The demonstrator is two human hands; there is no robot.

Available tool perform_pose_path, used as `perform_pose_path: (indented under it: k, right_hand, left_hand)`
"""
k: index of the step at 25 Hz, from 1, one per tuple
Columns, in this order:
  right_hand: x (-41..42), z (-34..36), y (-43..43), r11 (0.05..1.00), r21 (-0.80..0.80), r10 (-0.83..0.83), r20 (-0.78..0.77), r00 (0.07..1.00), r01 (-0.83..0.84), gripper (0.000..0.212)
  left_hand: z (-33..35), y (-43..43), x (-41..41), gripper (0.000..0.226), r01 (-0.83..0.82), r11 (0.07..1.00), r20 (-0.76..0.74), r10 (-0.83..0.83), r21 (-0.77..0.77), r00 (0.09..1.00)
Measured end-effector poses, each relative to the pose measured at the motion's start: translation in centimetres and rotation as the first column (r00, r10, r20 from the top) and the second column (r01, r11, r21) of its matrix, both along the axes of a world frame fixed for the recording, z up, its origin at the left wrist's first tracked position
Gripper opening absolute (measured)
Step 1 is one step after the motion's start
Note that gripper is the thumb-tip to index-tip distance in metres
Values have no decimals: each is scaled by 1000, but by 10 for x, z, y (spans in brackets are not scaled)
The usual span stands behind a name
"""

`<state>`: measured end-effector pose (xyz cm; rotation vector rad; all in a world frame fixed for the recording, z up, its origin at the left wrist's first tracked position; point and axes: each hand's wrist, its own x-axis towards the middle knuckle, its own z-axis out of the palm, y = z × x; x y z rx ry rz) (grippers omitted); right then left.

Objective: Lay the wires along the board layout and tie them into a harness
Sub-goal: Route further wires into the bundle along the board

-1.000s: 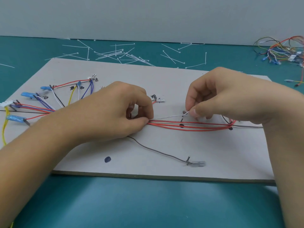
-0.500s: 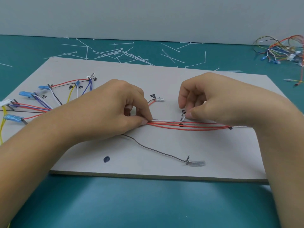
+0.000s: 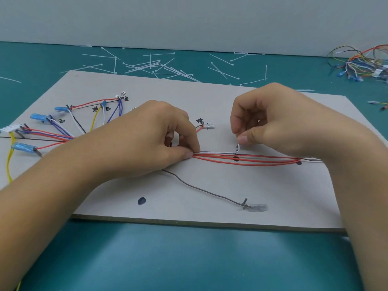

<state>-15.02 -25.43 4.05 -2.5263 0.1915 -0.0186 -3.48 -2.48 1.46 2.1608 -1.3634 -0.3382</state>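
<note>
Wide teal table (image 3: pixel 189 259), and on it the big grey layout board (image 3: pixel 210 185), near edge facing us. Both bare arms reach in over the board. The left hand (image 3: pixel 151 139) is down at mid-board, thumb and forefinger pinched tight on the red wires (image 3: pixel 247 161) right where they bunch together, the other fingers curled under. The right hand (image 3: pixel 279 122) hovers just right of centre, thumb and forefinger nipping the upturned end of a thin white wire (image 3: pixel 220 152), the remaining fingers curled in.

Three red wires run flat from the left pinch toward the right wrist, bowing slightly apart, then closing again. The white wire lies along their far side, touching the run, then bends up into the right fingertips.

Off to the left, a fan of coloured wires (image 3: pixel 52 135) spreads across the board to blue-sleeved terminals (image 3: pixel 39 117) and a white connector (image 3: pixel 10 129). A yellow wire (image 3: pixel 9 164) loops off the board's left edge. A grey wire (image 3: pixel 199 189) trails from under the left hand toward the near edge, ending at a clear-sleeved terminal (image 3: pixel 257 207).

Beyond the board, white cable ties (image 3: pixel 159 68) lie scattered; far right, a tangled wire pile (image 3: pixel 361 64). Small stuff: a little white plug (image 3: pixel 209 126) between the hands, and a dark blue dot (image 3: pixel 141 200) on the near board.
</note>
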Motion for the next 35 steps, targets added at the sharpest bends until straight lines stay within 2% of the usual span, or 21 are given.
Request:
perform_pose_path:
  k: [8, 16, 20, 22, 25, 31, 35]
  right_hand:
    - [-1, 4, -2, 999, -9, -34, -52, 998, 33, 27]
    - [-8, 10, 10, 992, -114, -68, -67, 995, 60, 24]
    - [-13, 17, 11, 997, -40, -69, -119, 990, 64, 31]
    - [-12, 14, 14, 997, -52, -58, -112, 992, 52, 31]
    - [-10, 11, 17, 996, -86, -39, -83, 996, 32, 28]
    - [-9, 8, 14, 998, -57, -43, -79, 996, 39, 21]
    - [-6, 5, 13, 996, -61, -69, -60, 996, 65, 10]
  left_hand:
    - [0, 0, 1, 10, -12, 1000, -15, 13, 10, 1000]
    - [-1, 0, 0, 10, -16, 1000, -15, 16, 10, 1000]
    - [-1, 0, 0, 10, -6, 1000, -11, 6, 7, 1000]
    - [-1, -1, 1, 9, -8, 1000, -7, 8, 5, 1000]
    - [-3, -1, 1, 10, -4, 1000, -2, 4, -4, 1000]
    - [-2, 3, 3, 3, -4, 1000, 37, 5, -5, 999]
    - [1, 9, 8, 15, -37, 999, 96, 40, -27, 995]
